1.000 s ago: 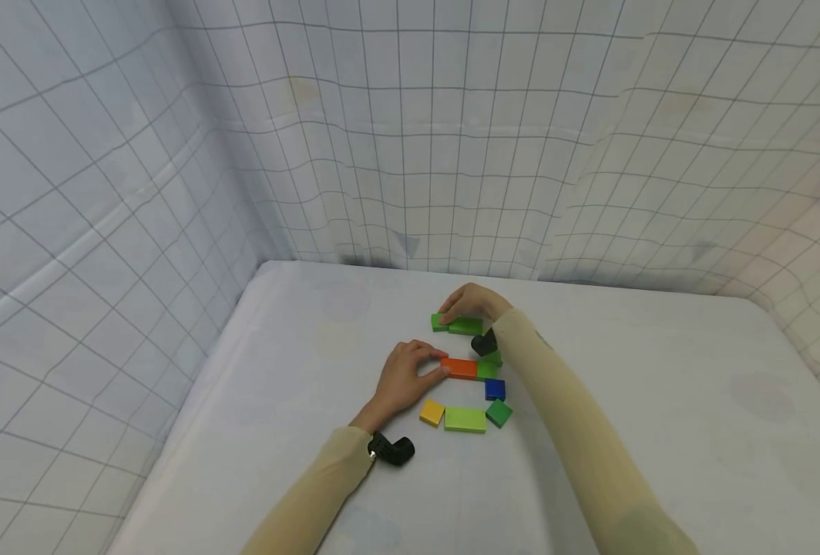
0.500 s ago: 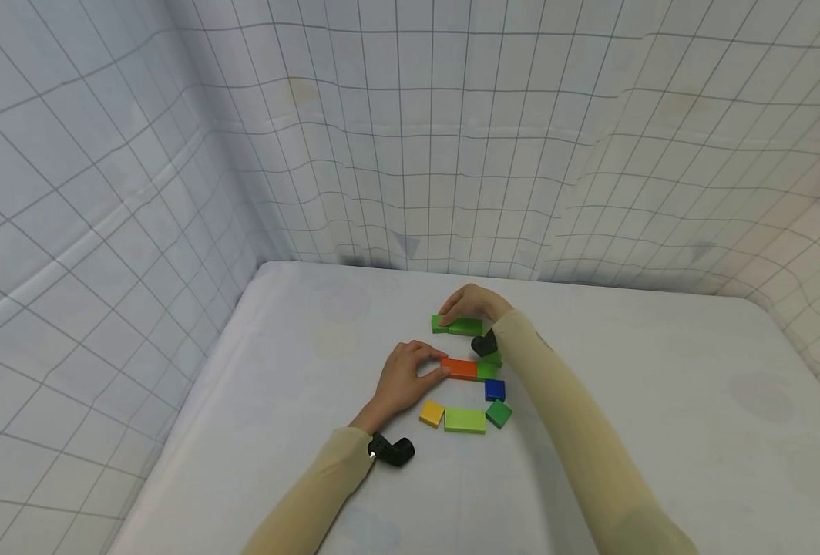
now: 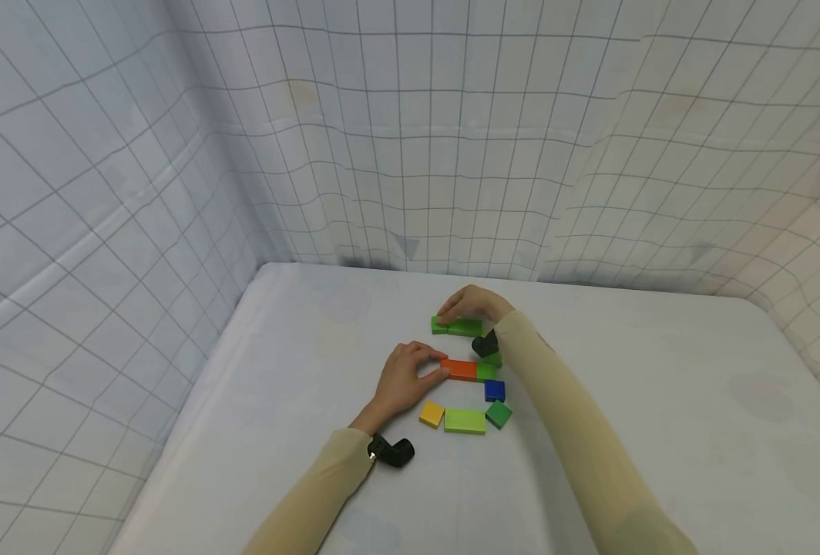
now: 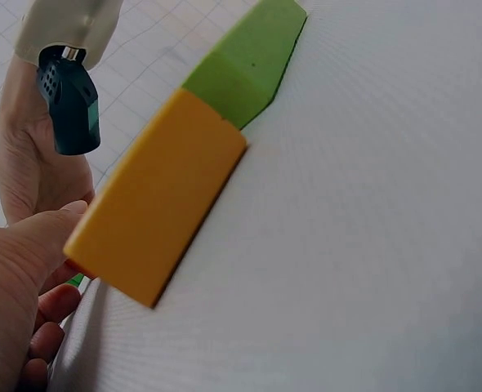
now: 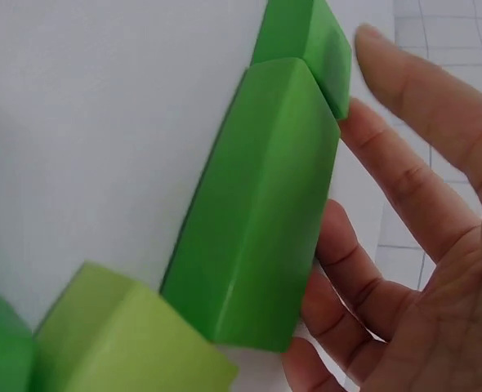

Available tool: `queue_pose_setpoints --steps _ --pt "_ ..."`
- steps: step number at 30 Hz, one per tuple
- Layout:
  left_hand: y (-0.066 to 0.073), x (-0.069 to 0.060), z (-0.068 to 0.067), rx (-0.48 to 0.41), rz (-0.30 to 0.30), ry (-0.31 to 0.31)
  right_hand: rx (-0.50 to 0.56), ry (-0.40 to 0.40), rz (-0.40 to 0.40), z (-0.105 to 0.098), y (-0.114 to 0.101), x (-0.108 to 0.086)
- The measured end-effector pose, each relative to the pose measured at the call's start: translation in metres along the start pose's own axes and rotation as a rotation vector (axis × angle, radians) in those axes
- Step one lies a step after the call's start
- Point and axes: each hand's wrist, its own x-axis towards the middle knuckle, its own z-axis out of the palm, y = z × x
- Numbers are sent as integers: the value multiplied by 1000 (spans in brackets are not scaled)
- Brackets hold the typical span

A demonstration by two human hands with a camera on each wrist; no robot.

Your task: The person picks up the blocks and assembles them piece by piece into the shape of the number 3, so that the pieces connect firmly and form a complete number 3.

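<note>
Colored toy blocks lie on the white table. My left hand [image 3: 401, 379] pinches the left end of a red-orange block [image 3: 462, 370] between thumb and index finger; a green block [image 3: 486, 372] adjoins its right end. Farther back, my right hand [image 3: 474, 302] reaches over a small green block [image 3: 438, 326] and a longer green block [image 3: 465, 328], set end to end. In the right wrist view its fingers rest along the longer green block [image 5: 249, 204], and the thumb extends beside the small green block [image 5: 306, 41]. The right wrist camera partly covers another green block [image 3: 492, 358].
A blue block [image 3: 495, 391] lies nearer me. In front are a yellow block [image 3: 432, 415], a lime block [image 3: 465, 422] and a turned dark green block [image 3: 499, 415]. Grid-patterned white cloth [image 3: 410, 154] hangs behind the table [image 3: 646, 401] and at its sides.
Both hands stay at the same blocks. The blocks show no clear movement; the whole head view shifts very slightly.
</note>
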Motion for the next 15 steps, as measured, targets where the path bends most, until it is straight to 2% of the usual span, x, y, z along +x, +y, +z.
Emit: queue_pose_setpoints --steps 5,10,15 --pt "-1 1 -1 -9 18 4 35 -18 -48 -9 10 -4" --pt "-3 2 -2 -21 26 14 116 38 -49 -18 26 -17" --pt "-5 2 -3 -31 18 20 139 97 -76 -29 51 -37"
